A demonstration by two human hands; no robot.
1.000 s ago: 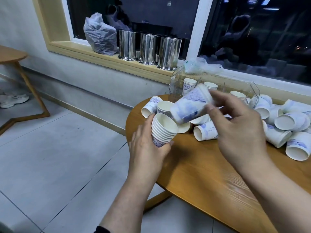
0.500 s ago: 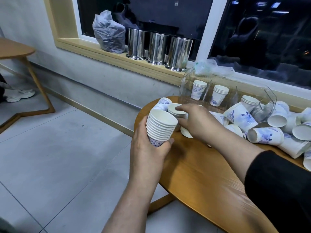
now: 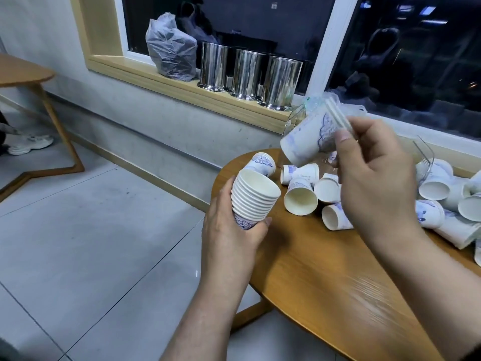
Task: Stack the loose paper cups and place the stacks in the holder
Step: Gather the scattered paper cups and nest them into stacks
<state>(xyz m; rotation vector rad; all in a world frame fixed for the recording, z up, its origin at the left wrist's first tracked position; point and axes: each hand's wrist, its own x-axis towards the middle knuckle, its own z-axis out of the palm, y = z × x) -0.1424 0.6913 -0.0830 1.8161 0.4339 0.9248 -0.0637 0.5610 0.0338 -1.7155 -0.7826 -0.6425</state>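
Observation:
My left hand (image 3: 231,230) grips a stack of several white paper cups with blue print (image 3: 253,199), mouth up and tilted right, at the left edge of the round wooden table (image 3: 325,277). Above the table my right hand (image 3: 374,178) holds a small nested stack of cups (image 3: 312,139), tilted with its base pointing down-left toward the left-hand stack, a gap between them. Several loose cups (image 3: 300,196) lie on their sides on the table. The clear plastic holder (image 3: 424,155) stands behind my right hand, mostly hidden.
Three steel canisters (image 3: 250,74) and a grey plastic bag (image 3: 171,48) stand on the window sill. A second wooden table (image 3: 23,74) is at the far left, with a white shoe (image 3: 31,143) on the tiled floor beside it.
My right hand picked up cups from the table and lifted them up and to the right, above the loose cups. The left hand's stack stayed roughly where it was.

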